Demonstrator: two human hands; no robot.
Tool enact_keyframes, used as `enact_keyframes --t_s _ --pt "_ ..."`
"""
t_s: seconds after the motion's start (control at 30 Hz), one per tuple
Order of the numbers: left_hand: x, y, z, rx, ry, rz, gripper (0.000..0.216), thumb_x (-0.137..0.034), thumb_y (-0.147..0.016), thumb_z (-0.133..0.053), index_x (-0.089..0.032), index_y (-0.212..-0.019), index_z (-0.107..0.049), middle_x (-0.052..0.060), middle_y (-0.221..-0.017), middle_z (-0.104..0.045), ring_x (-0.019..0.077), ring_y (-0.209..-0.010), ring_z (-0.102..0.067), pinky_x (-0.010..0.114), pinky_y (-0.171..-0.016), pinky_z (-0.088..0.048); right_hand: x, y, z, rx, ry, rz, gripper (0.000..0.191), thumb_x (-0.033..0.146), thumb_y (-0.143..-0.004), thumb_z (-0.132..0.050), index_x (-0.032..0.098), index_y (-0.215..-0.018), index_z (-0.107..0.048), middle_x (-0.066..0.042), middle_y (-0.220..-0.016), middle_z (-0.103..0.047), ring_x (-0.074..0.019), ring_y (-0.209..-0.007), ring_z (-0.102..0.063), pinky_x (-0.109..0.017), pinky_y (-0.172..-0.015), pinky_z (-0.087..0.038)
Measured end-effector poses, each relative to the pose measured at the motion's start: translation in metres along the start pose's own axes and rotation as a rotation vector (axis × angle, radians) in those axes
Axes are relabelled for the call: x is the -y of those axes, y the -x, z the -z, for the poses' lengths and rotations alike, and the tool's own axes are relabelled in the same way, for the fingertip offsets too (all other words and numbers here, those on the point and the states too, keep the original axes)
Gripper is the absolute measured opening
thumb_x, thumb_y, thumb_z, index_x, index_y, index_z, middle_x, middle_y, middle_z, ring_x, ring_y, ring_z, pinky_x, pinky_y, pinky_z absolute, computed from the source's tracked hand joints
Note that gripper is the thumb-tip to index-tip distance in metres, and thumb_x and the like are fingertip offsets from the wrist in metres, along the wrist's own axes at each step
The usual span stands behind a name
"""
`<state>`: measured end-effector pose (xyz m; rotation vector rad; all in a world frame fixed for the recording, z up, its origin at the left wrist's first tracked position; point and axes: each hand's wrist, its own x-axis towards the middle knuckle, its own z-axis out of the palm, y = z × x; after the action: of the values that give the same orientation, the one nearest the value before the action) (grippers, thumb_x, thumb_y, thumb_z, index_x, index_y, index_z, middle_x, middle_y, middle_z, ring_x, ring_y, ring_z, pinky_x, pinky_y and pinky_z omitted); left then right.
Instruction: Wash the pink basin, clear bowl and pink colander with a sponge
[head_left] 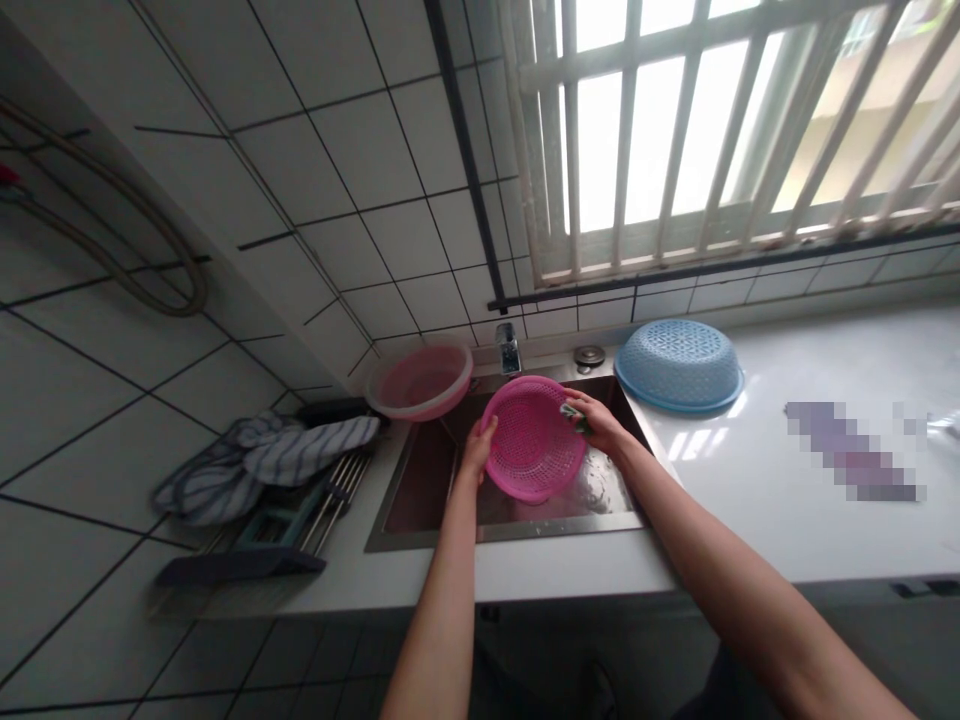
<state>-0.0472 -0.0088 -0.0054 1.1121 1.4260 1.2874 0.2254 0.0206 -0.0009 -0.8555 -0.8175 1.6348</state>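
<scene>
A bright pink plastic colander (529,440) is held tilted over the metal sink (562,524), its perforated inside facing me. My left hand (478,452) grips its left rim, thumb on the inner side. At the upper right rim is my right hand (591,418), its fingers closed around a small green and white scrubbing pad (576,416) that rests against the colander. Whether those fingers also hold the rim is hard to make out. Behind the colander stands the chrome faucet (508,348). Wet patches shine on the sink floor.
A pink basin (421,382) rests at the sink's back left corner. An upside-down blue basket (679,364) lies on the right counter (750,500), near a drain strainer (589,355). On the left, a striped cloth (311,450) covers part of a dark rack (240,568).
</scene>
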Motion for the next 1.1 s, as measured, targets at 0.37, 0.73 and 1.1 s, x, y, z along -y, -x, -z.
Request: enact_keyframes --t_s 0.37,0.73,1.1 --pt "-0.001 -0.004 0.001 -0.141 -0.311 -0.096 0.054 -0.047 -0.088 -0.077 -0.015 -0.13 -0.067 0.019 -0.141 -0.067 0.03 -0.132 -0.063 0.04 -0.115 -0.043 -0.019 -0.002 -0.007 -0.146 0.456 0.082 0.058 0.076 -0.083 -0.057 0.02 -0.069 -0.056 0.003 -0.055 -0.047 -0.0114 -0.05 -0.036 -0.025 -0.048 -0.026" --pt "-0.003 -0.002 0.005 -0.175 -0.367 -0.13 0.052 -0.046 -0.089 -0.076 -0.019 -0.132 -0.066 0.017 -0.14 -0.068 0.0299 -0.128 -0.065 0.04 -0.111 -0.046 -0.018 -0.002 -0.005 -0.16 0.808 0.219 0.062 0.069 -0.097 -0.038 0.018 -0.074 -0.063 -0.003 -0.062 -0.059 -0.0186 -0.065 -0.056 -0.026 -0.059 -0.039" --pt "0.009 -0.008 0.004 -0.156 -0.402 -0.068 0.062 -0.059 -0.083 -0.078 -0.018 -0.129 -0.068 0.018 -0.135 -0.071 0.0322 -0.124 -0.067 0.04 -0.108 -0.047 -0.039 -0.006 -0.003 0.079 0.883 0.136 0.038 0.042 -0.103 -0.046 0.018 -0.1 -0.076 -0.007 -0.082 -0.077 -0.0166 -0.07 -0.068 -0.023 -0.067 -0.048"
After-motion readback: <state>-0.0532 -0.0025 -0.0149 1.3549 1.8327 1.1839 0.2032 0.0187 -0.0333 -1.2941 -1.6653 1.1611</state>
